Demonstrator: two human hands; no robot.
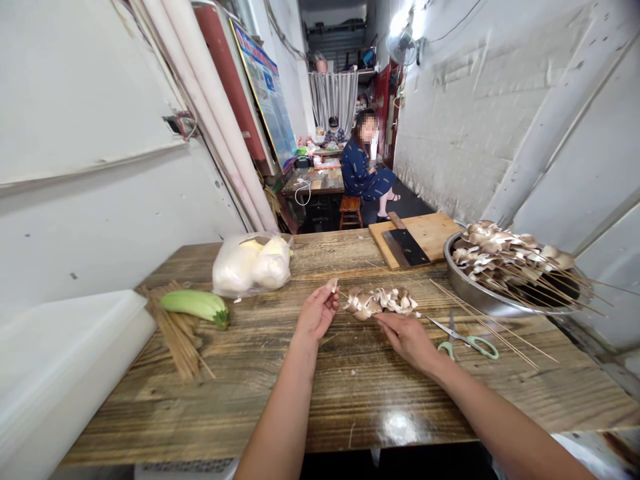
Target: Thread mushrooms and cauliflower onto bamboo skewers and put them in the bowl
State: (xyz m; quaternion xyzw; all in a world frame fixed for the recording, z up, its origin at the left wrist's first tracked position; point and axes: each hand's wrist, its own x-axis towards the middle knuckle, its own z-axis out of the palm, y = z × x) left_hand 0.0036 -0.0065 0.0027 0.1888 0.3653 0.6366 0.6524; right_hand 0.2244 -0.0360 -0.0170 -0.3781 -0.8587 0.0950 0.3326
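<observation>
My left hand is pinched on a small mushroom piece, raised just above the wooden table. My right hand is closed on a thin bamboo skewer that carries a row of mushroom pieces. The skewer lies low over the table, its tip pointing left toward my left hand. The two hands sit close together near the table's middle.
A metal basin heaped with mushroom skewers stands at right. Green-handled scissors and loose skewers lie near it. Cutting board with cleaver behind. At left: plastic bag, green gourd, skewer bundle, white box. A person sits far back.
</observation>
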